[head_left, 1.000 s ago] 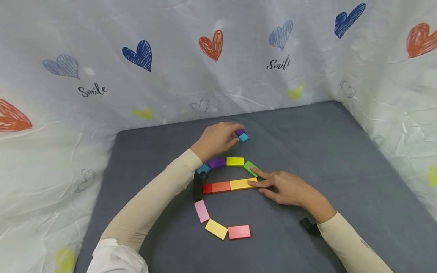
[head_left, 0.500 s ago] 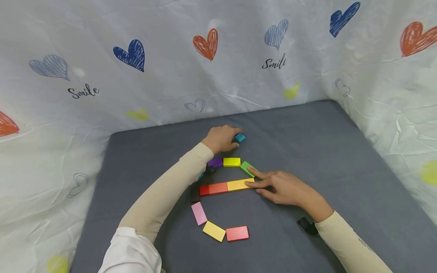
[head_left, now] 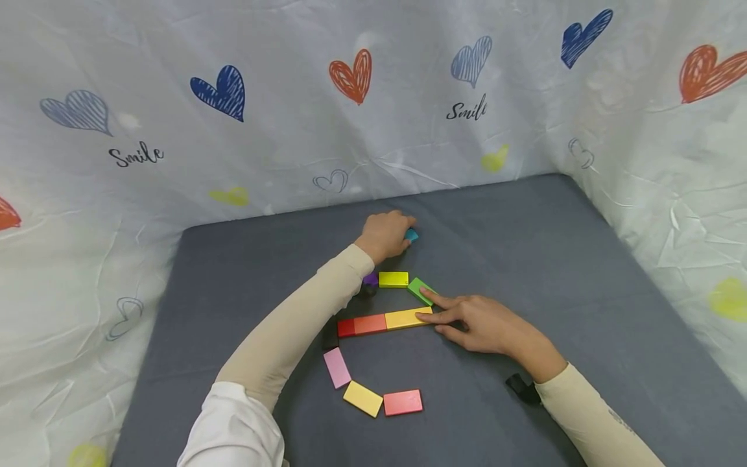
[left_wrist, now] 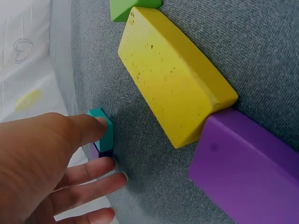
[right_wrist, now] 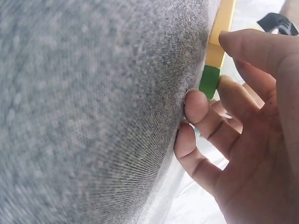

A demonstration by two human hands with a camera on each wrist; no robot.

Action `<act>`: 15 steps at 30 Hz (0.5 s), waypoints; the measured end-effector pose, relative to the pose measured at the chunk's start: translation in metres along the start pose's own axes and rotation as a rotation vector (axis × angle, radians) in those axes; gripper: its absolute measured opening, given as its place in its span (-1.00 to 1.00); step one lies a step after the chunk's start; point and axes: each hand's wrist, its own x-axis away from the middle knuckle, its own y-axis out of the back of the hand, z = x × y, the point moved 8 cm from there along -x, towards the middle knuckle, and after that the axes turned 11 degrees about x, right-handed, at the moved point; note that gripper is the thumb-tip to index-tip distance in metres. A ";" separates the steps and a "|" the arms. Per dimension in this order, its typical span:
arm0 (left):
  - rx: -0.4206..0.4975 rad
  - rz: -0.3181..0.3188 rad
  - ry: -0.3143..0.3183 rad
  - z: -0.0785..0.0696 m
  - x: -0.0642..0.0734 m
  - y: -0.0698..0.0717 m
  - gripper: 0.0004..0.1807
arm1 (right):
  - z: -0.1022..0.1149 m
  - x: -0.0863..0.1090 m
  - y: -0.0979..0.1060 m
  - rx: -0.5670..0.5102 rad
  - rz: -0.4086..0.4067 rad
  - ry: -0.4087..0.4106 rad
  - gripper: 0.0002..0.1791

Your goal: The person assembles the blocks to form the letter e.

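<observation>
My left hand [head_left: 384,235] is at the far side of the table, pinching a small cyan block [head_left: 413,235] with its thumb on the near face. In the left wrist view a dark purple block [left_wrist: 96,150] lies against the cyan one, partly behind the fingers. The other fingers reach out loosely beside them. My right hand [head_left: 487,324] rests palm down, fingertips touching the green block [head_left: 417,293] and the end of the yellow-orange block [head_left: 403,318]. Some of its fingers touch the cloth in the right wrist view.
A bright yellow block [head_left: 393,279] and a purple block [left_wrist: 247,172] adjoin the green one. Coral [head_left: 370,323] and red [head_left: 346,327] blocks continue the straight row. Pink [head_left: 337,368], pale yellow [head_left: 363,397] and salmon [head_left: 403,402] blocks curve below. My left forearm covers part of the curve.
My left hand has settled lower over the cyan and purple blocks, now covering most of them. The head view has shifted slightly; the right hand stays on its blocks.
</observation>
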 end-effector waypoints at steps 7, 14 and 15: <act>0.002 -0.036 -0.041 -0.005 0.002 0.001 -0.59 | 0.000 -0.001 -0.001 0.006 -0.007 -0.005 -0.50; 0.000 -0.036 -0.050 -0.008 0.004 -0.001 -0.60 | -0.001 -0.001 -0.001 -0.006 -0.008 -0.007 -0.50; 0.008 -0.034 -0.048 -0.008 0.005 -0.001 -0.60 | -0.001 0.000 -0.001 -0.006 -0.008 -0.007 -0.50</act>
